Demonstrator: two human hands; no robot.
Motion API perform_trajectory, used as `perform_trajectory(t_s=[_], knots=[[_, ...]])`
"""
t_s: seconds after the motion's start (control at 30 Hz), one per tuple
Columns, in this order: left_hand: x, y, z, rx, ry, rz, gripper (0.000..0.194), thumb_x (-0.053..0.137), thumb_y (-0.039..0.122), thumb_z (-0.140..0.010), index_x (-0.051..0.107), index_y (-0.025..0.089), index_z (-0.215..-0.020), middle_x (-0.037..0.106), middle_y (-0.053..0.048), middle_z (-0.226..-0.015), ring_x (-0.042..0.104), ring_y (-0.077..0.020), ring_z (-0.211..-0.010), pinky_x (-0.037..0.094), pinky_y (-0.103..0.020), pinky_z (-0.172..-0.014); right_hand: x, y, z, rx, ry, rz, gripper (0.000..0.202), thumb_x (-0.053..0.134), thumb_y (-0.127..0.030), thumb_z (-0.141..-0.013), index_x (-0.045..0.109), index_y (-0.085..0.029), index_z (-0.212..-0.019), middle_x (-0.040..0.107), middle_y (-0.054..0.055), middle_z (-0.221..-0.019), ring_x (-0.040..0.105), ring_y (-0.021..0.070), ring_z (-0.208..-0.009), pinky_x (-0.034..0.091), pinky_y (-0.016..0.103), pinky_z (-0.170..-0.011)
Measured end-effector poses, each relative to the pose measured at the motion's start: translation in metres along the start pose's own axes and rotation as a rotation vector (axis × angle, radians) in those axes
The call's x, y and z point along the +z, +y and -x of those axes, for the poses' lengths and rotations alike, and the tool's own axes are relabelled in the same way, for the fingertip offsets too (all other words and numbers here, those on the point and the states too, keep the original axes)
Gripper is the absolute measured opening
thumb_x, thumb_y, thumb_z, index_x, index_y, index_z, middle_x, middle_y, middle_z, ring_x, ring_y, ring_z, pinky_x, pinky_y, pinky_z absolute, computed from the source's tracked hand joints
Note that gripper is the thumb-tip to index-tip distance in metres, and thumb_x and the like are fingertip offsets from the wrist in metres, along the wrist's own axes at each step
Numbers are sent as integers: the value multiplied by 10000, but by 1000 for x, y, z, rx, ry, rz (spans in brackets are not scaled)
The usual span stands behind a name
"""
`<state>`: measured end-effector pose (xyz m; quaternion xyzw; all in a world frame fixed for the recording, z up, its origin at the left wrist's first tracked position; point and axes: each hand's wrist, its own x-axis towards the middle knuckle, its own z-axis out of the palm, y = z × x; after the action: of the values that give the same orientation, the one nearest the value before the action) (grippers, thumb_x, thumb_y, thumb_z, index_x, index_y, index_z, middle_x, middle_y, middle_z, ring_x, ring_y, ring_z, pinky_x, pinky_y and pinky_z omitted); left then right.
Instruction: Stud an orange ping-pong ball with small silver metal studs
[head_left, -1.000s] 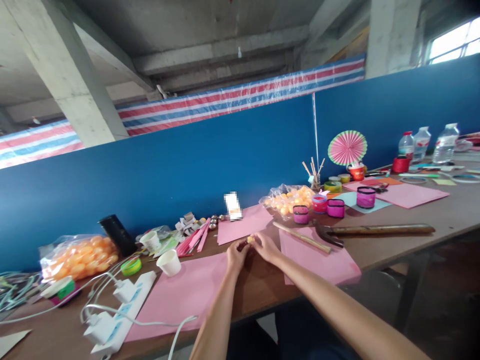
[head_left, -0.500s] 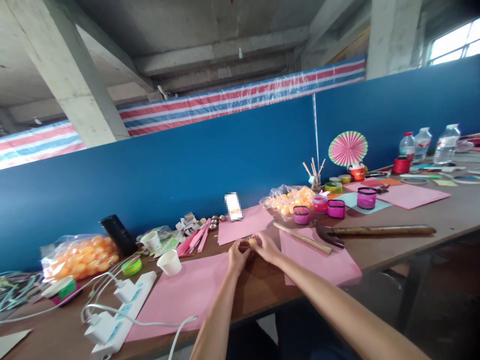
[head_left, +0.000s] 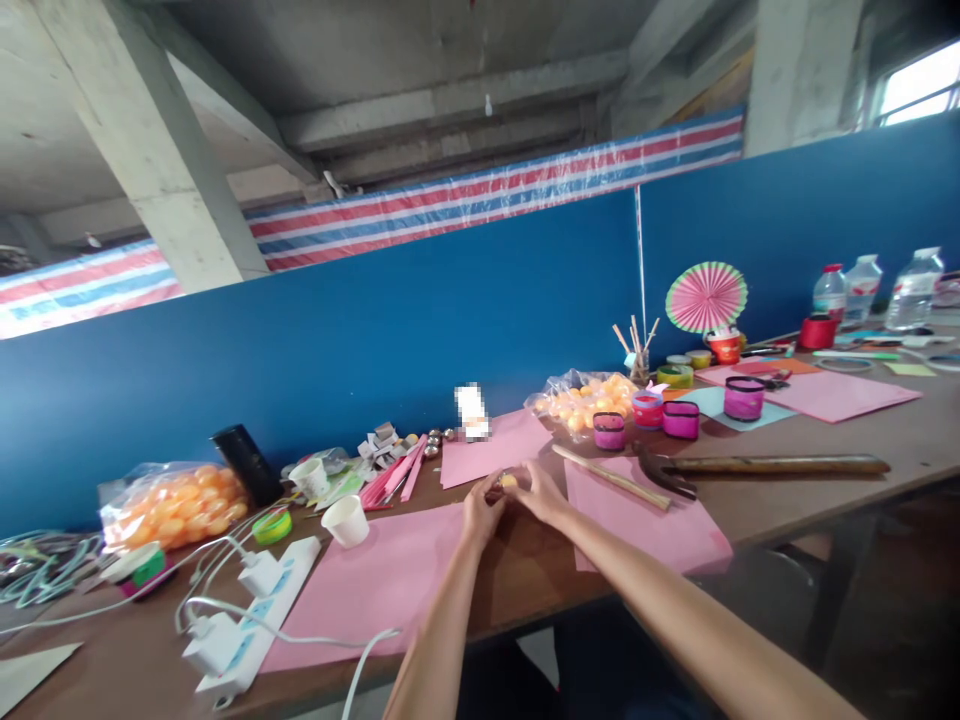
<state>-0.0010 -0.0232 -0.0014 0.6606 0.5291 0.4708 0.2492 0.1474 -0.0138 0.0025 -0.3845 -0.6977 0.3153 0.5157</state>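
My left hand [head_left: 484, 510] and my right hand [head_left: 543, 497] meet over the brown table, fingertips nearly together. Between their fingers is a small, rounded yellowish thing [head_left: 510, 481], too small to name. The left fingers are curled, partly hiding what they grip, and a dark or shiny bit shows beside the yellowish piece. My right thumb and fingers close on its other side. Under and beside my left forearm lies a pink sheet [head_left: 375, 580]. Right of my right hand, a wooden stick [head_left: 611, 477] and a hammer [head_left: 772, 465] rest partly on another pink sheet [head_left: 652, 535].
A white paper cup [head_left: 346, 522] and a power strip [head_left: 259, 620] with cables stand at left. Bags of orange balls [head_left: 176, 505] sit at far left and behind the stick. Magenta rings [head_left: 681, 420] stand at right. A blue partition [head_left: 420, 330] closes the back.
The view has shifted slightly, moving everything a little to the right. My right fingers have spread a little, showing more of the yellowish thing. Both hands stay in the same place.
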Motion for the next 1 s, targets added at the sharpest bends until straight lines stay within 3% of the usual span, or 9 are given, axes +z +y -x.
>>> perform_trajectory(t_s=[0.23, 0.4, 0.53, 0.63, 0.73, 1.0], knots=[[0, 6, 2, 11, 19, -65, 412, 540, 82, -604, 592, 213, -991, 623, -4, -879, 578, -102, -663, 480, -239, -674, 2, 2, 0, -10, 33, 68, 406, 614, -373, -658, 463, -176, -979, 578, 93, -1027, 553, 206, -969, 433, 344, -832], [1, 7, 4, -6, 68, -82, 318, 565, 211, -658, 513, 196, -972, 625, -7, -833, 579, -113, -643, 472, -236, -624, 2, 0, 0, -53, -13, 76, 255, 510, -327, -756, 508, -189, -971, 603, 64, -974, 580, 179, -897, 451, 320, -796], [0, 8, 4, -27, 109, -96, 391, 554, 313, -697, 447, 191, -1052, 627, -28, -862, 591, -135, -674, 465, -267, -658, 2, -4, 0, -78, -32, 94, 219, 424, -240, -795, 537, -202, -980, 612, 63, -983, 561, 185, -941, 424, 339, -838], [-1, 10, 4, -23, 98, -105, 412, 527, 337, -728, 443, 220, -1114, 635, -29, -913, 602, -152, -757, 454, -287, -724, 1, -7, 2, -110, -69, 100, 312, 449, -157, -748, 528, -213, -1044, 608, 53, -1015, 561, 182, -944, 427, 326, -835], [-2, 12, 4, 22, 66, -99, 335, 510, 356, -742, 522, 224, -1050, 632, -33, -975, 587, -169, -871, 437, -289, -782, 0, -9, 4, -137, -89, 109, 387, 511, -145, -694, 521, -217, -1074, 595, 49, -1047, 560, 188, -935, 429, 320, -825], [-2, 13, 6, 12, 41, -102, 255, 556, 356, -701, 558, 220, -916, 654, -3, -832, 603, -155, -760, 445, -262, -702, -1, -9, 5, -139, -83, 132, 414, 561, -132, -644, 539, -213, -1049, 605, 52, -1003, 561, 203, -912, 430, 329, -810]])
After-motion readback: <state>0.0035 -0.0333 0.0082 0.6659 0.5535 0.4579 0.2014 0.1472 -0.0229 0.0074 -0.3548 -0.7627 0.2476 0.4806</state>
